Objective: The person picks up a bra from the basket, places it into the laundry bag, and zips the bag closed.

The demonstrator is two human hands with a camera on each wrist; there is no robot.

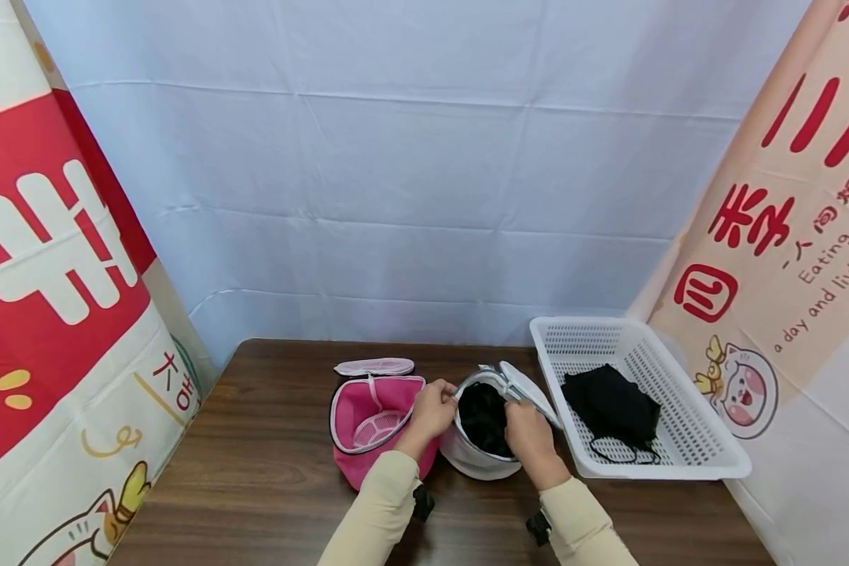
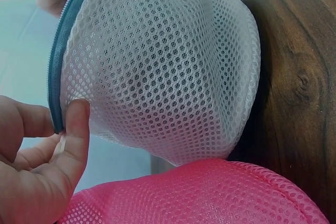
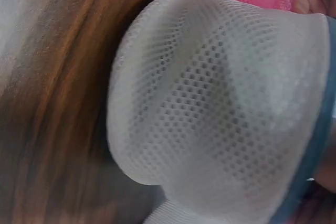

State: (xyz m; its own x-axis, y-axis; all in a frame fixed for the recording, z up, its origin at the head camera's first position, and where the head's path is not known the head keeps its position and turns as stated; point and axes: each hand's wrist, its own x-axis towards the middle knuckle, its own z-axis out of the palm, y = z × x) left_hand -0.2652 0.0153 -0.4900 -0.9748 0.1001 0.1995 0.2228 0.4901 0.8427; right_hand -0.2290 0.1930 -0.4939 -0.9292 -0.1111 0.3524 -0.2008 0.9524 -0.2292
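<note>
A white mesh laundry bag (image 2: 152, 61) with a grey-blue zip rim stands unzipped on the table, its lid folded back to the right. Black cloth (image 1: 483, 417) lies inside it. My left hand (image 1: 433, 410) pinches the bag's rim on the left side, thumb and fingers on either side of the zip edge. Over the right part of the opening, my right hand (image 1: 531, 442) reaches down into the bag beside the black cloth. Its fingertips are hidden, so what they hold does not show. A pink mesh laundry bag (image 1: 385, 464) stands unzipped to the left, touching or nearly touching the white one.
To the right sits a white perforated plastic basket (image 1: 686, 409) holding a black drawstring pouch or folded black cloth (image 1: 611, 405). The brown wooden table (image 1: 255, 440) extends to the left. Pale blue cloth (image 1: 396, 196) hangs behind, with printed curtains at both sides.
</note>
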